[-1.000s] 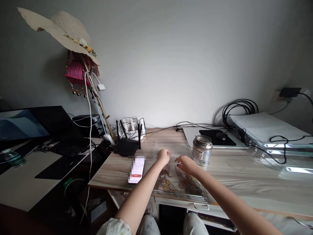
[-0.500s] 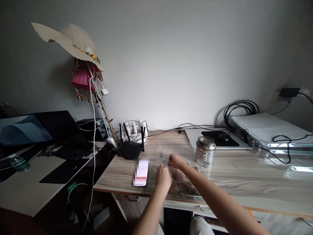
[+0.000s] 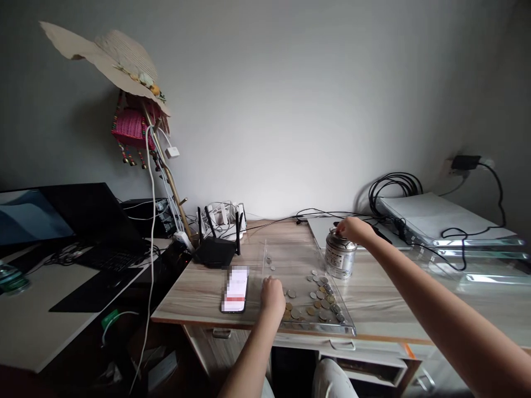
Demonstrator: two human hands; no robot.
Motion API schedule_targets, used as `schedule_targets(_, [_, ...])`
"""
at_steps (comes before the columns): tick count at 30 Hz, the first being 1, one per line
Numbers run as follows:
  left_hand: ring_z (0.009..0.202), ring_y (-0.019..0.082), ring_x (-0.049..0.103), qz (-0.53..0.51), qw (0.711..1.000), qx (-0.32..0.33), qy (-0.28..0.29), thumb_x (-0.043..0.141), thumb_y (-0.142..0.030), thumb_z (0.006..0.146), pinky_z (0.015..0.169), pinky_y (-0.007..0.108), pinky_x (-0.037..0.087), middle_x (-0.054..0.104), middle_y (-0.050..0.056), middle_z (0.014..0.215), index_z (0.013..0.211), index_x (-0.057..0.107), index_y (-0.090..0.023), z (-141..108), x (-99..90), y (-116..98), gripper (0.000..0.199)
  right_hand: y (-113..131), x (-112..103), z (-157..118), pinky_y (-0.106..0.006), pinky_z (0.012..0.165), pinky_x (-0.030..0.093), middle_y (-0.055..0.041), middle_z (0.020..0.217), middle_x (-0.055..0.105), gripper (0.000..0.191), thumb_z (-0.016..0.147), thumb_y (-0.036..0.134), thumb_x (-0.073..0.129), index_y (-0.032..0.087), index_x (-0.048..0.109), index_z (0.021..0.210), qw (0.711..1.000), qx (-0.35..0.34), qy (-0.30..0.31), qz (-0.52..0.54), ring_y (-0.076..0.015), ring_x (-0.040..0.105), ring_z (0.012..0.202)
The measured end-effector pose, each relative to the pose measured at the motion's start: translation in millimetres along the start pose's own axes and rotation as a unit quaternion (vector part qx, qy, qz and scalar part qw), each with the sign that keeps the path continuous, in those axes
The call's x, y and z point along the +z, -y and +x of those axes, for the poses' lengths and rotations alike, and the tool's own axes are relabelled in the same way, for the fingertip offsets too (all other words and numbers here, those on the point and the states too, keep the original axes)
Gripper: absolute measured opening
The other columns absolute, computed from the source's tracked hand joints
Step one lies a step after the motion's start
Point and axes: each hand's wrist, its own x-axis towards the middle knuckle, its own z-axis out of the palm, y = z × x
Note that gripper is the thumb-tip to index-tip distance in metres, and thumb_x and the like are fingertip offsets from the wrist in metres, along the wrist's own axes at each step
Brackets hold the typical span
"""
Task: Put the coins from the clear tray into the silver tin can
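Observation:
Several silver and gold coins (image 3: 322,315) lie on a clear plastic tray (image 3: 290,249), most of them towards its right and front. My left hand (image 3: 272,296) rests curled at the tray's left side, and what its fingers hold, if anything, is hidden. At the lid of a silver metal can (image 3: 339,261), right of the tray, is my right hand (image 3: 350,228), its fingers pinched together from above. Whether a coin sits between those fingers is too small to tell.
A phone (image 3: 235,290) lies left of the tray, with a black router (image 3: 214,251) behind it. Cables, a mouse pad and stacked clear panels (image 3: 448,215) occupy the right back. A straw hat (image 3: 120,63) hangs on a stand.
My right hand has moved from over the tray, beside my left hand, to the top of the can. More coins are now uncovered. The view has shifted slightly.

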Motion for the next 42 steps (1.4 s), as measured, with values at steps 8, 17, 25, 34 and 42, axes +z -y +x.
schedule_targets(8, [0.104,0.022,0.055,-0.026,1.000,-0.001,-0.010,0.041,-0.007,0.085,0.088,0.028,0.043,0.061,0.015,0.107,0.099,0.067,-0.009,-5.3,-3.1,1.2,0.029,-11.2,6.0,0.8,-0.026,0.065,0.045,-0.0080,0.094,0.071,0.028,0.071,0.016,0.053,0.024,0.075,0.087,0.998,-0.001,0.032,-0.055,-0.0213,0.064,0.085])
schedule_targets(17, [0.104,0.023,0.054,-0.024,1.000,0.002,-0.011,0.041,-0.007,0.085,0.087,0.029,0.044,0.058,0.017,0.110,0.099,0.066,-0.007,-2.9,0.7,2.9,0.029,46.4,25.4,-47.5,-0.030,0.071,0.049,-0.0085,0.104,0.068,0.029,0.086,0.026,0.045,0.020,0.068,0.103,0.985,-0.153,-0.078,0.006,-0.0209,0.063,0.087])
schedule_targets(25, [0.106,0.021,0.053,-0.025,1.000,-0.011,0.003,0.033,0.000,0.084,0.085,0.028,0.043,0.059,0.014,0.111,0.101,0.065,-0.012,-2.2,-3.4,2.4,0.038,102.4,122.5,-93.8,-0.029,0.071,0.050,-0.0066,0.086,0.069,0.018,0.076,0.027,0.062,0.021,0.069,0.091,0.945,-0.267,0.151,0.111,-0.0182,0.065,0.078])
schedule_targets(34, [0.106,0.022,0.053,-0.036,0.999,0.000,-0.020,0.038,-0.011,0.087,0.084,0.029,0.044,0.059,0.013,0.111,0.100,0.065,-0.012,-0.4,0.6,4.0,0.030,104.1,137.6,-90.0,-0.027,0.063,0.047,-0.0060,0.082,0.070,0.017,0.068,0.014,0.058,0.024,0.066,0.081,0.942,-0.257,0.179,0.123,-0.0192,0.064,0.075])
schedule_targets(42, [0.106,0.022,0.052,-0.048,0.999,-0.001,-0.005,0.045,-0.020,0.087,0.085,0.030,0.043,0.057,0.013,0.110,0.098,0.065,-0.013,-3.9,-4.3,2.3,0.024,76.2,66.0,-60.5,-0.027,0.065,0.049,-0.0042,0.080,0.072,0.017,0.076,0.023,0.056,0.025,0.073,0.078,0.967,-0.208,0.087,0.118,-0.0190,0.065,0.074])
